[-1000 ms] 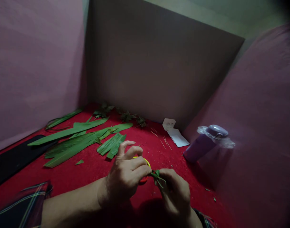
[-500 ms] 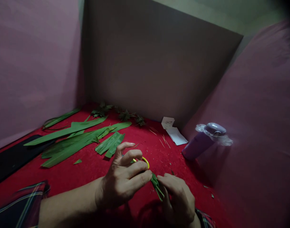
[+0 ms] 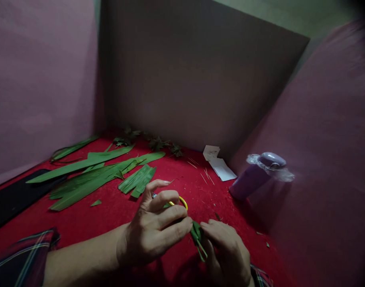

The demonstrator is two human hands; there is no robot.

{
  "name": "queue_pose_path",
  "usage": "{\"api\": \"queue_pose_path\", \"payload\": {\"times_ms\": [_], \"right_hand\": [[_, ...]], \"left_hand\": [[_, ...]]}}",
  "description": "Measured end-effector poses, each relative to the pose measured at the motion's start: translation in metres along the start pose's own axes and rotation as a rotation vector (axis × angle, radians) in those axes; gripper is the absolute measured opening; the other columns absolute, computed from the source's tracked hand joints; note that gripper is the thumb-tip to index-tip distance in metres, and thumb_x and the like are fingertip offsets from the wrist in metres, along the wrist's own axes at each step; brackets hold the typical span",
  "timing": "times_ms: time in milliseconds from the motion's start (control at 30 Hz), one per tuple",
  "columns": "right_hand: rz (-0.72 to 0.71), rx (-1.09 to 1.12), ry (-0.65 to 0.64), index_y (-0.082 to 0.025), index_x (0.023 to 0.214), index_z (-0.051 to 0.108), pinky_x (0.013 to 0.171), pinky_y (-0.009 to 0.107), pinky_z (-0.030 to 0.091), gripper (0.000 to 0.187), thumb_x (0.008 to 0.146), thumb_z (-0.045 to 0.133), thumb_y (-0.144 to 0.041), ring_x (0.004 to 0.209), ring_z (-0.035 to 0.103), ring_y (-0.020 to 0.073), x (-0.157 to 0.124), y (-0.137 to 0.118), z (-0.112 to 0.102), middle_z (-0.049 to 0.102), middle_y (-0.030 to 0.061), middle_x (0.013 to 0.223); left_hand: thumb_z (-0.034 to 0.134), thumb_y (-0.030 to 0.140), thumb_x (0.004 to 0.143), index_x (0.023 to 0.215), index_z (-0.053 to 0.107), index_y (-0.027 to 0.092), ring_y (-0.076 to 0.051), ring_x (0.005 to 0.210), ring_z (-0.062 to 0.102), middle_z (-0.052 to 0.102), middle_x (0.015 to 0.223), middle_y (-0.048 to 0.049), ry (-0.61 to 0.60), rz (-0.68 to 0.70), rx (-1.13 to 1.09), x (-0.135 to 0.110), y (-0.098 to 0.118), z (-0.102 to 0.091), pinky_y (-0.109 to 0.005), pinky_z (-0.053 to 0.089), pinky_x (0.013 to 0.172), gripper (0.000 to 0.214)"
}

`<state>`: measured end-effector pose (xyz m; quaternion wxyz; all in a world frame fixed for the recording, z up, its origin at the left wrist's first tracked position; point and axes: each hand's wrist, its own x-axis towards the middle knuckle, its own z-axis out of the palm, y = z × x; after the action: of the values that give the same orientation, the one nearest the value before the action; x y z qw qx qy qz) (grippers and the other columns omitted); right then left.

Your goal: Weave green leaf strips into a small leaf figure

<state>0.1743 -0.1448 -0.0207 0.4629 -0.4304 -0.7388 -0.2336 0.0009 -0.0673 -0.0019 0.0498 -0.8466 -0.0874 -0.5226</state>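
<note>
The person's two hands meet low over a red cloth (image 3: 110, 218). The left hand (image 3: 158, 229) pinches the upper end of one small folded leaf (image 3: 197, 234), which lies between the hands; the right hand (image 3: 227, 251) has its fingertips against the other side, though whether they grip cannot be told. One yellow loop (image 3: 186, 203) shows partly behind the left fingers. Farther off lie one small leaf scrap (image 3: 96, 203), one black slab (image 3: 21, 195) and several overlapping long leaves (image 3: 89, 181), too tangled to count. Beyond are at least four thin sticks (image 3: 203, 178), one purple bottle (image 3: 251, 181), two papers (image 3: 222, 169) and, at the back, some leafy sprigs (image 3: 158, 144).
</note>
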Motion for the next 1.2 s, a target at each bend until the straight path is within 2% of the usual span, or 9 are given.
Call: {"api": "queue_pose_path", "payload": {"times_ms": [100,233,467,633,733,867,1000,1133,1200], "right_hand": [[0.080,-0.020,0.048,-0.022,0.094,0.055,0.059,0.028,0.052,0.010,0.086,0.051,-0.021,0.063,0.066,0.0176,-0.003,0.002,0.004,0.068,0.0028,0.068],[0.120,0.033,-0.050,-0.023,0.087,0.054,0.054,0.024,0.047,0.009,0.086,0.048,-0.016,0.056,0.061,0.0144,-0.007,0.005,0.009,0.066,0.0004,0.064],[0.252,0.145,-0.122,-0.022,0.085,0.055,0.050,0.023,0.041,0.011,0.082,0.053,-0.012,0.049,0.055,0.0120,-0.006,0.003,0.006,0.061,-0.0012,0.060],[0.322,0.268,-0.201,-0.020,0.084,0.057,0.045,0.021,0.037,0.010,0.084,0.050,-0.013,0.045,0.049,0.0101,-0.004,0.004,0.006,0.058,-0.0008,0.059],[0.372,0.301,-0.188,-0.019,0.078,0.058,0.041,0.020,0.033,0.010,0.083,0.051,-0.014,0.042,0.045,0.0086,-0.005,0.005,0.009,0.053,-0.0021,0.054],[0.520,0.455,-0.152,-0.020,0.081,0.051,0.039,0.019,0.031,0.004,0.084,0.053,-0.017,0.040,0.045,0.0078,-0.007,0.004,0.012,0.052,-0.0040,0.053],[0.692,0.673,-0.249,-0.020,0.090,0.051,0.043,0.019,0.036,0.005,0.087,0.050,-0.024,0.045,0.048,0.0094,-0.005,0.002,0.013,0.055,-0.0032,0.056],[0.793,0.744,-0.286,-0.018,0.077,0.057,0.039,0.018,0.027,0.018,0.087,0.050,-0.030,0.042,0.035,0.0065,-0.001,0.002,0.012,0.044,-0.0052,0.051],[0.856,0.796,-0.299,-0.016,0.075,0.057,0.039,0.018,0.024,0.021,0.086,0.052,-0.033,0.042,0.031,0.0058,0.002,0.002,0.012,0.040,-0.0061,0.049]], "left_hand": [[0.049,0.009,0.079,0.079,0.062,0.023,-0.016,0.081,0.050,0.067,0.070,0.0023,0.000,-0.074,-0.064,0.003,0.000,0.003,-0.043,0.029,0.093,0.019],[0.051,0.009,0.076,0.072,0.060,0.021,-0.016,0.076,0.048,0.063,0.063,0.0014,-0.063,-0.225,-0.212,0.006,-0.002,0.007,-0.039,0.032,0.084,0.016],[0.053,0.007,0.075,0.071,0.061,0.019,-0.016,0.073,0.047,0.060,0.059,0.0009,-0.111,-0.358,-0.331,0.003,-0.003,0.011,-0.036,0.032,0.077,0.015],[0.063,0.015,0.075,0.069,0.062,0.018,-0.015,0.074,0.048,0.061,0.063,0.0004,-0.180,-0.469,-0.429,0.000,-0.005,0.014,-0.034,0.034,0.075,0.007],[0.067,0.023,0.074,0.068,0.064,0.018,-0.014,0.074,0.049,0.061,0.066,0.0002,-0.242,-0.593,-0.501,0.001,-0.004,0.014,-0.032,0.037,0.074,0.008],[0.066,0.021,0.074,0.058,0.062,0.017,-0.013,0.070,0.051,0.057,0.062,0.0006,-0.294,-0.783,-0.621,0.003,-0.001,0.014,-0.028,0.041,0.067,0.017],[0.065,0.020,0.073,0.057,0.062,0.017,-0.013,0.069,0.052,0.056,0.061,0.0001,-0.280,-0.899,-0.702,0.004,-0.001,0.015,-0.026,0.043,0.061,0.017],[0.067,0.019,0.071,0.052,0.061,0.017,-0.012,0.069,0.051,0.054,0.059,0.0010,-0.287,-0.898,-0.638,0.002,-0.001,0.016,-0.026,0.041,0.064,0.020],[0.067,0.018,0.069,0.053,0.062,0.016,-0.012,0.068,0.051,0.054,0.061,0.0011,-0.299,-0.974,-0.687,0.001,-0.001,0.016,-0.024,0.041,0.061,0.017]]}}
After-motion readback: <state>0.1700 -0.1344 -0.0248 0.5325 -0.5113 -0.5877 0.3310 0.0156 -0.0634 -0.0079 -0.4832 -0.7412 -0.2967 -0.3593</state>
